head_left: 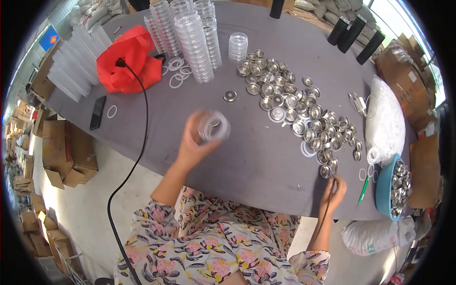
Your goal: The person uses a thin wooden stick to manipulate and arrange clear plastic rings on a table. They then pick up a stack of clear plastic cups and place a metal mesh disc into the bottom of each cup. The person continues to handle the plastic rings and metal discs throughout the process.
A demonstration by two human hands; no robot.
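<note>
My left hand (pixel 192 140) is raised over the table, its fingers wrapped round a clear round plastic cup (pixel 222 130). Motion smears the hand and cup a little, and something dark and shiny shows inside the cup. At the near right edge of the table, my right hand (pixel 336 194) pinches a thin brown stick (pixel 325 216) that runs back along the forearm. Just beyond those fingertips sits a small silver metal cap (pixel 333 164); I cannot tell whether the stick touches it. Many similar metal caps (pixel 290 101) spread in a heap beyond, and a lone cap (pixel 230 96) lies apart near my left hand.
Stacks of clear cups (pixel 192 47) stand at the back, beside a red cloth bag (pixel 128 61) with a black cable (pixel 146 104). A phone (pixel 98 112) lies left. At right are a blue basin (pixel 384 190) of caps, a green pen (pixel 363 191) and a white plastic bag (pixel 385 116).
</note>
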